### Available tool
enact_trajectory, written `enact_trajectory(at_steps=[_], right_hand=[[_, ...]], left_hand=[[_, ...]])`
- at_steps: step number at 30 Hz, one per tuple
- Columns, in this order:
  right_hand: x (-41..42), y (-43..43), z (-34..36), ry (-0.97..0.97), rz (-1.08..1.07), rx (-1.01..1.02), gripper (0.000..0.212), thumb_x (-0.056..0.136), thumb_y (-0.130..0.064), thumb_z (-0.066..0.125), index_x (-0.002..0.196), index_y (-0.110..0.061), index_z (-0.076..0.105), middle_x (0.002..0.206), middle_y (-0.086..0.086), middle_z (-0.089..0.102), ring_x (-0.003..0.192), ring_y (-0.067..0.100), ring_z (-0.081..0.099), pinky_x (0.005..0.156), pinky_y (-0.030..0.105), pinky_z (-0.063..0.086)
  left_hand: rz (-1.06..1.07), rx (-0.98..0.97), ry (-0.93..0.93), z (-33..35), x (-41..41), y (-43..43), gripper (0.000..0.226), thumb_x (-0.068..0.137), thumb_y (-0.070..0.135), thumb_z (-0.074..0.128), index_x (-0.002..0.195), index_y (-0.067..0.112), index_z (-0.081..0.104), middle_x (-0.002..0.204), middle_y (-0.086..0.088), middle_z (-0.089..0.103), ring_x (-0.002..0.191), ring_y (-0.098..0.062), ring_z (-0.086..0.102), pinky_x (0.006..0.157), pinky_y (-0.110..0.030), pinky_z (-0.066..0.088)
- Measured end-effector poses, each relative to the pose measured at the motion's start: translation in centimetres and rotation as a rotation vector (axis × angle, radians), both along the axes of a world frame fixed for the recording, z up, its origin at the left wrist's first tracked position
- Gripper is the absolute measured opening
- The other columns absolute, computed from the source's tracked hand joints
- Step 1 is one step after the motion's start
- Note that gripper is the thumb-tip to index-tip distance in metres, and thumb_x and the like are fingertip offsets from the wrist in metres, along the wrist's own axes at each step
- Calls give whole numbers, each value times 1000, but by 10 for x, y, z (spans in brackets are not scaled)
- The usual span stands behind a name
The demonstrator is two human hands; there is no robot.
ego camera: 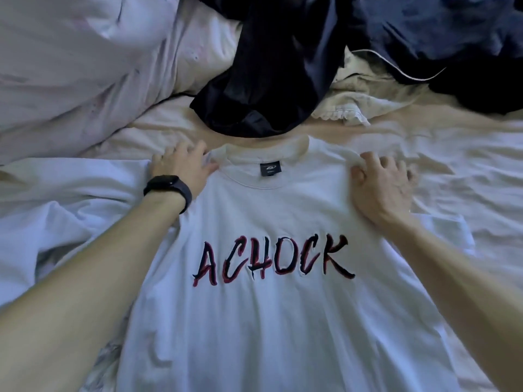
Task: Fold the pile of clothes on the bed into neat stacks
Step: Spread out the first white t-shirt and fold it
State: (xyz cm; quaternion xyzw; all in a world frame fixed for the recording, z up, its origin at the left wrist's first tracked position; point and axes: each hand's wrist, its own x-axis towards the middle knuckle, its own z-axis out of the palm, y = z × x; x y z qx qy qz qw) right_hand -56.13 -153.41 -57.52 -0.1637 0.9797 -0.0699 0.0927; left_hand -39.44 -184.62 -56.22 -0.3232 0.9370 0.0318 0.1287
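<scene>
Head view: white T-shirt lies spread, unfolded; left hand presses it flat, fingers spread; right hand pinches shoulder fabric. At frame top, dark pile awaits folding.

One white T-shirt, two hands, one black watch, one cream garment.

The T-shirt is soft, matt white knit cloth, smooth but for shallow creases. Its lettering is raised stitched thread with a faint gloss. The neck label is dark woven cloth. The bed sheet is pale matt cloth, much rumpled. The dark garment beyond has a silky sheen. The watch strap looks matt black and rubbery.
</scene>
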Motion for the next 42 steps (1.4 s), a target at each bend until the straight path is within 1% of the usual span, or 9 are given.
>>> enact_trajectory(at_steps=[3, 6, 9, 14, 18, 21, 29, 35, 42], right_hand=[[54, 23, 8, 89, 1, -78, 61, 94, -40, 57, 150, -22, 40, 159, 8, 34, 147, 29, 27, 118, 49, 13], [142, 68, 15, 103, 105, -125, 63, 92, -48, 53, 151, -26, 46, 166, 6, 27, 155, 25, 18, 122, 50, 9], [232, 130, 18, -92, 155, -28, 64, 90, -52, 50, 150, -28, 51, 165, 8, 32, 154, 26, 22, 121, 60, 19], [313, 227, 42, -271, -204, 122, 71, 85, -60, 42, 148, -29, 53, 160, 14, 38, 147, 36, 34, 111, 65, 29], [313, 267, 62, -358, -474, -38, 65, 88, -50, 70, 141, -16, 53, 136, 14, 56, 124, 39, 52, 96, 50, 46], [293, 280, 71, -628, -561, -271, 29, 86, -45, 76, 105, -33, 58, 97, -11, 66, 92, 18, 65, 65, 19, 44], [292, 337, 82, -923, -324, -297, 3, 98, -38, 59, 99, -38, 61, 85, -20, 70, 79, 2, 64, 60, 11, 43], [226, 352, 74, -1217, 1, 20, 33, 87, -53, 66, 106, -26, 63, 106, -5, 71, 92, 18, 68, 77, 31, 52], [82, 279, 43, -917, -683, -740, 70, 66, -77, 69, 90, -10, 70, 84, 2, 73, 74, 24, 69, 66, 41, 53]], left_hand=[[-64, -139, 159, 4, 18, 48, 49, 90, 36, 59, 134, 17, 48, 137, -17, 48, 126, -36, 44, 104, -54, 32], [-223, 24, 298, 4, 65, 137, 63, 91, 41, 53, 148, 18, 44, 156, -12, 37, 145, -30, 31, 116, -58, 18], [-376, 195, 118, -2, 142, 237, 70, 93, 57, 43, 155, 28, 33, 166, -5, 20, 151, -25, 22, 119, -58, 11], [-339, 247, -54, -10, 223, 294, 70, 96, 63, 30, 158, 35, 16, 167, -1, 14, 153, -25, 14, 121, -49, -2], [-334, 215, -143, -8, 221, 294, 70, 97, 67, 13, 157, 39, -8, 167, 2, -13, 153, -23, -14, 121, -52, -8], [-295, 174, -261, -4, 216, 305, 69, 96, 66, 4, 152, 38, -26, 162, 2, -31, 149, -24, -29, 120, -55, -11], [-73, 272, -110, 24, 183, 370, 63, 94, 60, 30, 155, 47, 18, 168, 2, -6, 154, -26, -10, 115, -67, -5], [-96, 217, -113, 31, 129, 429, 55, 98, 53, 36, 151, 43, 31, 168, 1, 2, 154, -27, -7, 114, -68, -7], [-248, 273, 152, 36, -38, 405, 77, 89, 55, 58, 153, 23, 30, 160, -5, 27, 150, -26, 20, 120, -53, 16]])
